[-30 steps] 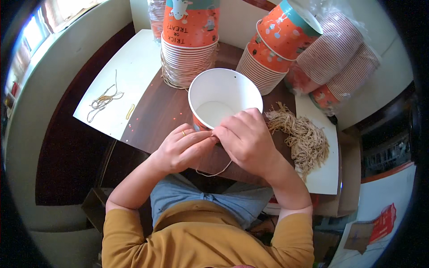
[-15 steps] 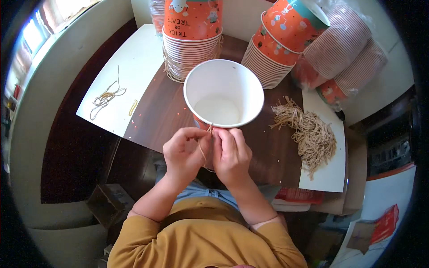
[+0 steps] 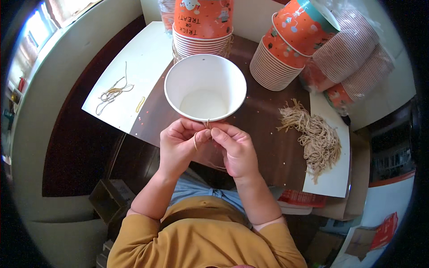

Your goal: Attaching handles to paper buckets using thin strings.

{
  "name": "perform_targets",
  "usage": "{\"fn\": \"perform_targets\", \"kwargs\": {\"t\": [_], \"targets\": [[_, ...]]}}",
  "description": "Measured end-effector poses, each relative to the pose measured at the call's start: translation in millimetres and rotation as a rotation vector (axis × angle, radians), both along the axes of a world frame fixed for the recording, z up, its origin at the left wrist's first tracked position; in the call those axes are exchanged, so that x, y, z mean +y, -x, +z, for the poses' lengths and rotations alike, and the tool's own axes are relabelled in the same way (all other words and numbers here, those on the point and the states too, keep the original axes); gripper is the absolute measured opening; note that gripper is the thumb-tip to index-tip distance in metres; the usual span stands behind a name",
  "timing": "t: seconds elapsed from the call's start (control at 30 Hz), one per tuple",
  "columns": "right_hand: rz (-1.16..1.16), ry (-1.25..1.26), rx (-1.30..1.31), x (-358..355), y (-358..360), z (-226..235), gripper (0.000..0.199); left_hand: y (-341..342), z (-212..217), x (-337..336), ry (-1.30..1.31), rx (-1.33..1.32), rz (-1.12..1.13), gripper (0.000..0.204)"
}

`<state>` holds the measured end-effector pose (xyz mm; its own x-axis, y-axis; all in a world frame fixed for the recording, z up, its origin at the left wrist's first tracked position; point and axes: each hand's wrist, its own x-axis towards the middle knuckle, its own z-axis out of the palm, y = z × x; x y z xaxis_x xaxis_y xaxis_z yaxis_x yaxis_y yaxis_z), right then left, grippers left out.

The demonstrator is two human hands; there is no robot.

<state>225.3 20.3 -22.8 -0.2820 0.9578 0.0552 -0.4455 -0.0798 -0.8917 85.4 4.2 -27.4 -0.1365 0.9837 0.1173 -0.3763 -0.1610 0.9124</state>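
A white-lined paper bucket [image 3: 210,73] stands mouth up on the brown table, just beyond my hands. Thin tan cord [image 3: 208,123] passes at its near rim, between my fingers. My left hand [image 3: 176,147] is closed, pinching the cord, with a loop hanging beside the thumb. Opposite it, my right hand [image 3: 239,154] pinches the cord between thumb and fingers. The two hands' fingertips nearly meet below the rim. A loose strand of cord trails under them toward my lap. The exact knot or hole at the rim is hidden by my fingers.
Behind the bucket rises a stack of orange buckets [image 3: 203,20] with cords at its rims. Another stack [image 3: 279,62] leans at the back right, beside plastic-wrapped stacks [image 3: 346,49]. A tan cord bundle [image 3: 317,138] lies at right, loose strands [image 3: 111,93] at left.
The bucket has shifted left and turned a little, its small dark hole now at the far rim. My hands stay at the near rim, thumbs now pressed closer together on the cord.
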Motion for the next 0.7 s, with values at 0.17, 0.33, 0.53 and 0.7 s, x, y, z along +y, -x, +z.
{"fn": "perform_targets", "kwargs": {"t": [0.17, 0.33, 0.53, 0.7], "targets": [[-0.022, 0.012, -0.128, 0.1, -10.4, 5.2, 0.021, 1.0, 4.0, -0.7, -0.014, 0.046, -0.018, 0.017], [-0.478, -0.822, -0.791, 2.7, -20.6, 29.5, 0.028, -0.9, 4.1, -2.5, -0.14, 0.339, 0.151, 0.012], [-0.253, -1.499, -1.202, 25.4, -19.8, 58.5, 0.025, -0.6, 12.6, -5.6, -0.274, 0.744, 0.357, 0.012], [-0.391, -1.488, -1.215, 16.6, -22.1, 40.8, 0.02, -3.7, 10.6, -3.8, -0.32, 0.743, 0.399, 0.013]]}}
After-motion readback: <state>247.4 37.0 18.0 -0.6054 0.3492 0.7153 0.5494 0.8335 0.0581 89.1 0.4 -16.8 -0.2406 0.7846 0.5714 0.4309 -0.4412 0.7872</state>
